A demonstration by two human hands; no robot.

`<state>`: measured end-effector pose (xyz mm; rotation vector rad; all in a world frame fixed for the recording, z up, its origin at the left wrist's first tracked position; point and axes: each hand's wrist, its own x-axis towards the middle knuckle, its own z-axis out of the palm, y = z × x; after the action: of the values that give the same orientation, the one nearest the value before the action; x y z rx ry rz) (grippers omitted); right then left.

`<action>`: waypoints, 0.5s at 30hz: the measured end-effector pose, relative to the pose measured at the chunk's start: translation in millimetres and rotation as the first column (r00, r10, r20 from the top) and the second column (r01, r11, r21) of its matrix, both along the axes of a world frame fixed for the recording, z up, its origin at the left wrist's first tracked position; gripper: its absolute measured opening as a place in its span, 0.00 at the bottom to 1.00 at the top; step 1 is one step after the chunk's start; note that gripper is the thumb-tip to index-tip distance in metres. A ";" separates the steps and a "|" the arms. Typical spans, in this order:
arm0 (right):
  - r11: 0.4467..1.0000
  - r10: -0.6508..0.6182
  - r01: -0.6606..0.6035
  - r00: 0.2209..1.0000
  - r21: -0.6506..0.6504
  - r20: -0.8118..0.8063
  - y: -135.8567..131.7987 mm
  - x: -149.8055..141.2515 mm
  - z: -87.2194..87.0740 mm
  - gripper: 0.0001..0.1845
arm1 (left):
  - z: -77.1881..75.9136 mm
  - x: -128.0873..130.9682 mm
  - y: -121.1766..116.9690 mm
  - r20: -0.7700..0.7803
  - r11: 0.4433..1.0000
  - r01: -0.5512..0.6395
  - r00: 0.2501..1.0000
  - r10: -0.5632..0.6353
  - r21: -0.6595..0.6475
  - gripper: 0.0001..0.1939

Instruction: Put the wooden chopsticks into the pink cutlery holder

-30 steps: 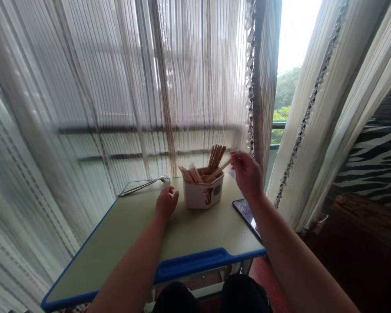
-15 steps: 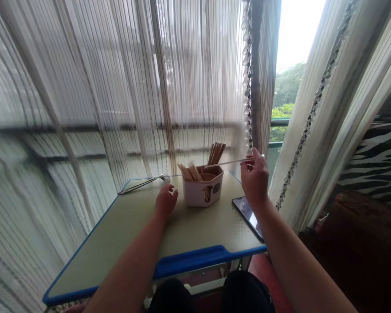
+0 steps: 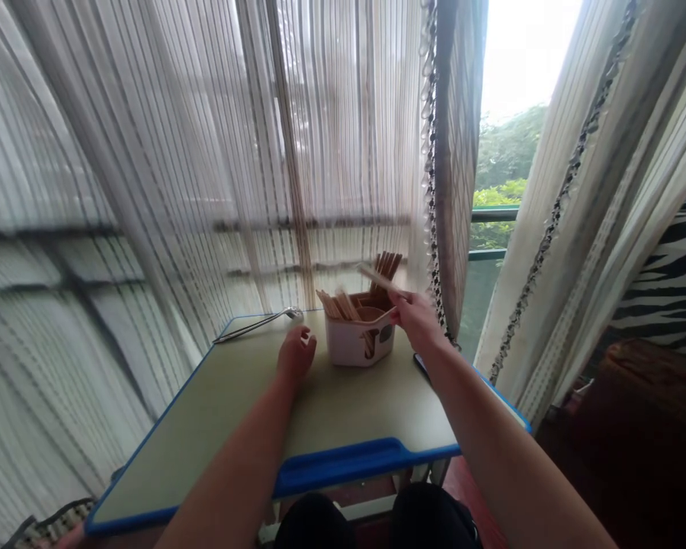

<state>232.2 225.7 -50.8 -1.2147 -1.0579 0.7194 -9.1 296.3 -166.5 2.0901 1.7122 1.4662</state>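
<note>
My right hand point(image 3: 415, 313) is closed on a long thin stick point(image 3: 382, 279), pale and smeared by motion, which points up and left over a white cutlery caddy point(image 3: 348, 347). Dark brown chopsticks point(image 3: 389, 264) stand in the caddy's back right part, and lighter wooden sticks point(image 3: 337, 306) lean at its left. My left hand point(image 3: 296, 352) rests on the table just left of the caddy, fingers loosely curled and a little apart, with nothing seen in it. Beyond it lie metal utensils with long handles point(image 3: 254, 326), one with a shiny rounded head.
The small table point(image 3: 229, 435) has a blue edge and a blue front tray ledge point(image 3: 343, 465). A phone point(image 3: 420, 366) lies partly hidden under my right forearm. Striped sheer curtains point(image 3: 206, 152) hang close behind the table. A dark brown piece of furniture point(image 3: 634, 427) stands at the right.
My right hand has moved left and down to the caddy's right rim, and the stick has swung to point up and left. My left hand stays beside the caddy. The view has shifted slightly.
</note>
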 end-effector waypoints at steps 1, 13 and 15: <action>1.000 0.009 -0.008 0.998 -0.016 0.056 1.7 -2.2 0.4 0.23 | 0.0 0.2 0.3 0.000 1.000 -0.001 1.000 0.001 0.000 0.11; 0.997 0.026 0.045 0.530 -0.058 0.848 22.2 -17.9 10.9 0.14 | -1.4 3.2 3.1 -0.036 1.000 0.001 0.999 -0.002 -0.014 0.10; 0.992 0.091 0.031 0.473 -0.120 0.877 25.8 -20.6 11.9 0.12 | -1.7 3.2 3.7 -0.040 1.000 0.001 0.999 -0.002 -0.016 0.10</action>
<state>211.6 251.5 -38.8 -1.7428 -1.9220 0.0952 -6.0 299.9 -168.2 2.1266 1.7302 1.4150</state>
